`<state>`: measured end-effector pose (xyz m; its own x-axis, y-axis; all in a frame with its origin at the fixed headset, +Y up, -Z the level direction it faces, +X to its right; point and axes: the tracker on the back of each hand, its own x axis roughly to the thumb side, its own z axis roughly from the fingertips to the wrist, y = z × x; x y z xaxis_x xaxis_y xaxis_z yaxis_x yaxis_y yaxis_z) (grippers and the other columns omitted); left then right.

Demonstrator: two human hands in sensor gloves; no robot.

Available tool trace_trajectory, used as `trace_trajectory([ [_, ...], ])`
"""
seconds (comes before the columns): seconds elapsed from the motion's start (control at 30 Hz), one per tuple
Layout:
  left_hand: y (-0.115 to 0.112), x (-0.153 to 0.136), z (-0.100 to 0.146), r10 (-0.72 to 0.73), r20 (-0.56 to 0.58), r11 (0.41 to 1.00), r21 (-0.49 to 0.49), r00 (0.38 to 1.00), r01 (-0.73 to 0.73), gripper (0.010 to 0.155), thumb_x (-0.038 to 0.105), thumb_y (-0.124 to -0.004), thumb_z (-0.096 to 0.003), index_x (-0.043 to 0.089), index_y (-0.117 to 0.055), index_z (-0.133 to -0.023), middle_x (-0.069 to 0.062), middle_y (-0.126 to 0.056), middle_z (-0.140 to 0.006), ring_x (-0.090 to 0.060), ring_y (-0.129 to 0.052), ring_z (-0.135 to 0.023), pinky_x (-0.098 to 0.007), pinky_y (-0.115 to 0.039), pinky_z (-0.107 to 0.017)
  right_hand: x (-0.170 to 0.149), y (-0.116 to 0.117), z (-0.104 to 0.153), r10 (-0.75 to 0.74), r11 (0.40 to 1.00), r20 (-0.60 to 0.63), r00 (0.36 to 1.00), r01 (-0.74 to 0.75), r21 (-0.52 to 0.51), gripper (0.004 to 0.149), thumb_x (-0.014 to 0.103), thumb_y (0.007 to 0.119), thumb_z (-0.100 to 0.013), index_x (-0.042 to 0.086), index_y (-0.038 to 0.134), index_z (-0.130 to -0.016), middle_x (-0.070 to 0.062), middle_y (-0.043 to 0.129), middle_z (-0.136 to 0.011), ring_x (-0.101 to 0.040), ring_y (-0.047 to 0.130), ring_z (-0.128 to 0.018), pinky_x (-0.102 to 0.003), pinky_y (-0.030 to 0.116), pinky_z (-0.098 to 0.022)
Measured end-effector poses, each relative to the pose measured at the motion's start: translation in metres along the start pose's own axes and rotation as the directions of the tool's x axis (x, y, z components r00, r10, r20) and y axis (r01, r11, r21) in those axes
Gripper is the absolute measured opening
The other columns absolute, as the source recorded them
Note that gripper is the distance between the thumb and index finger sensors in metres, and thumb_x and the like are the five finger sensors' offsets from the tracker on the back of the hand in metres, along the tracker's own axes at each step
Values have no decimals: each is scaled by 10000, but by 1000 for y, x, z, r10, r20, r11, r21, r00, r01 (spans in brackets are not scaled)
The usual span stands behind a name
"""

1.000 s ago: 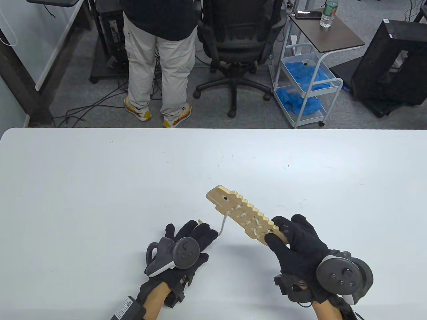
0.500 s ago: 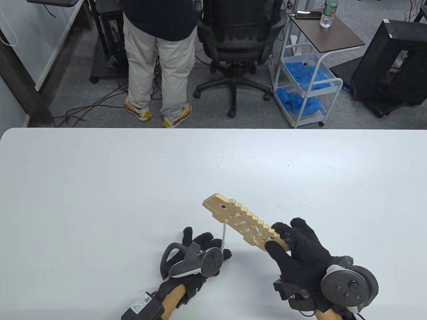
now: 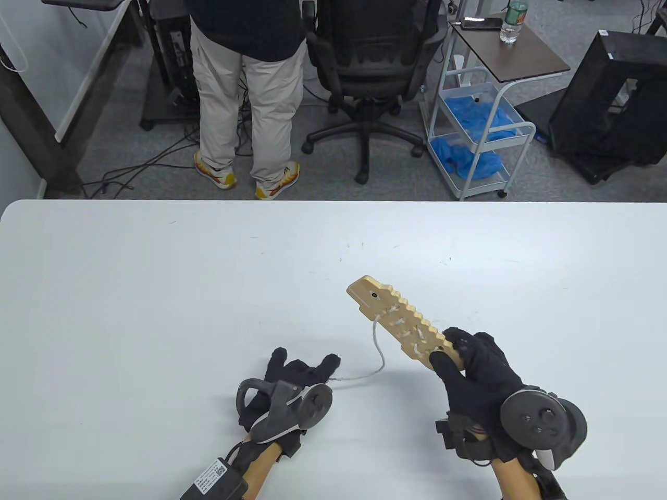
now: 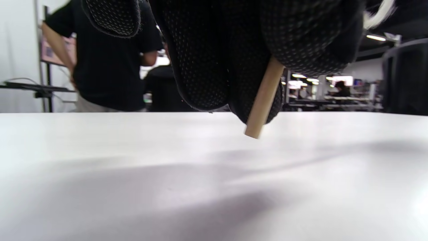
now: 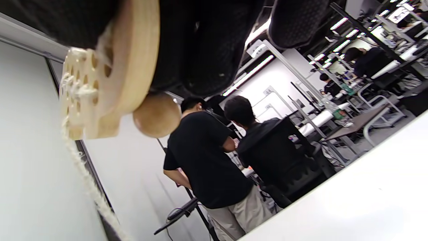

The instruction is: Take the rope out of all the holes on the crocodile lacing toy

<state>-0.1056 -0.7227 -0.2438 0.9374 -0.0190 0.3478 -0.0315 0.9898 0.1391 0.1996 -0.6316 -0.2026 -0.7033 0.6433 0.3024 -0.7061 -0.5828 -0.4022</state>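
The wooden crocodile lacing toy (image 3: 401, 323) is a long toothed board with white rope (image 3: 379, 354) laced through several holes. My right hand (image 3: 471, 372) grips its near end and holds it above the table, head end pointing away to the left. The right wrist view shows the board (image 5: 110, 80), a wooden ball (image 5: 156, 115) under it and the rope (image 5: 83, 177) hanging off. My left hand (image 3: 302, 375) lies low on the table and pinches the rope's wooden needle tip (image 4: 264, 100). The rope runs slack from the board's head to that hand.
The white table (image 3: 156, 291) stretches wide to the left and back. Beyond its far edge stand a person (image 3: 245, 78), an office chair (image 3: 372, 67) and a cart (image 3: 479, 130) with blue cloths.
My right hand has moved the board up and to the right. My left hand has slid left and toward me with the needle tip, and more rope now lies free and slack between them.
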Motion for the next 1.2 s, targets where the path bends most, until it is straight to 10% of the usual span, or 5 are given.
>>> trace_trajectory([
  [0.2,13,-14,4,13,-62,999,51,998,-10,583,486,-831,-327,407,-816,-905,184,-1136,-603,-68,-1065,-603,-599,-670,-729,-17,5,-3,31,1000,-61,998,-30,7,464,460,780,-422,301,710,-852,81,925,-811,-218,908,-837,-647,618,-701],
  [0.53,24,-24,10,83,-103,990,119,991,-70,505,438,-709,-412,417,-867,-892,80,-887,-984,-200,-811,-932,-708,-492,-769,-24,1,12,46,999,-36,998,-46,-2,452,408,825,-405,246,755,-821,-25,1000,-735,-283,1022,-725,-673,653,-645],
  [0.93,41,-20,21,100,-86,966,245,991,-76,557,437,-814,-419,459,-700,-963,181,-1020,-764,-85,-954,-762,-638,-593,-767,-47,66,6,-48,988,-224,973,78,131,455,433,770,-427,263,707,-844,-5,966,-686,-226,1078,-579,-603,713,-645],
  [1.2,49,-21,27,91,-88,953,296,992,-61,470,492,-856,-361,447,-859,-829,188,-1083,-633,-69,-1012,-650,-613,-641,-746,-62,88,23,-106,966,-321,941,174,192,459,429,763,-418,259,716,-841,-18,967,-670,-229,1082,-515,-583,739,-620],
])
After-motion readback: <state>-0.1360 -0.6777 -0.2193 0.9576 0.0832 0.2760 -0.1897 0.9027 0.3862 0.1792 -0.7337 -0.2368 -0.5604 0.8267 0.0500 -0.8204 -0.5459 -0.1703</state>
